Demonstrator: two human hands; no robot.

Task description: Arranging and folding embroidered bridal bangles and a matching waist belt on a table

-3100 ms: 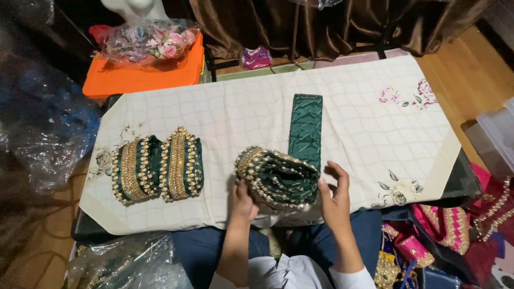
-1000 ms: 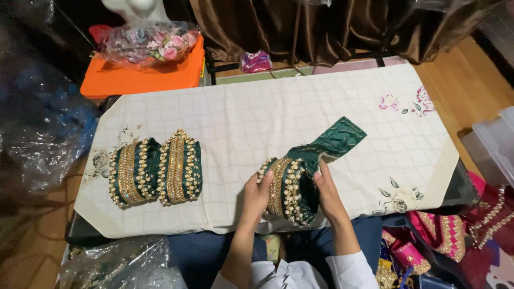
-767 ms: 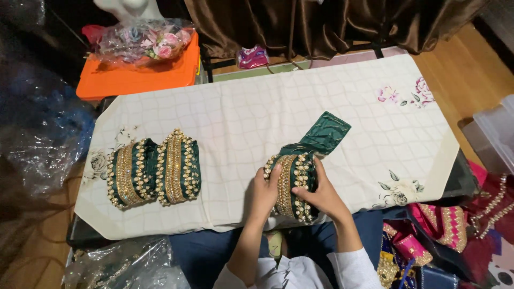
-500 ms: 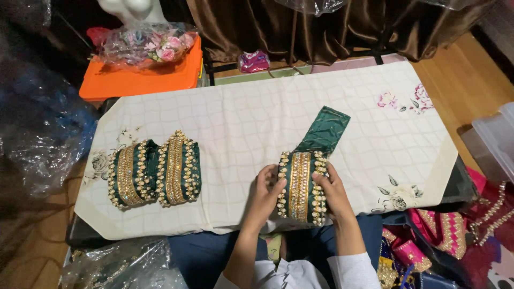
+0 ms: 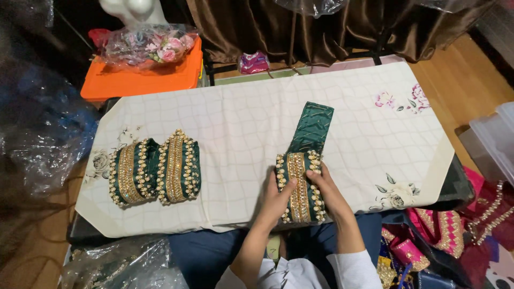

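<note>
A dark green fabric strip with gold and pearl trim lies rolled up near the front edge of the cream cloth-covered table. Its loose green end stretches away from me. My left hand presses the roll's left side, thumb on top. On the roll's right side, my right hand grips it. Two finished green-and-gold rolls sit side by side at the left of the table.
An orange box with a bag of pink flowers on it stands at the back left. Brown curtains hang behind. Clear plastic bags lie at the left. Pink and gold embroidered items pile at the right, by a clear bin.
The green piece went from a loose heap with a flat strip to a tight upright roll. Both hands turned it and squared it up; the loose end straightened away from me.
</note>
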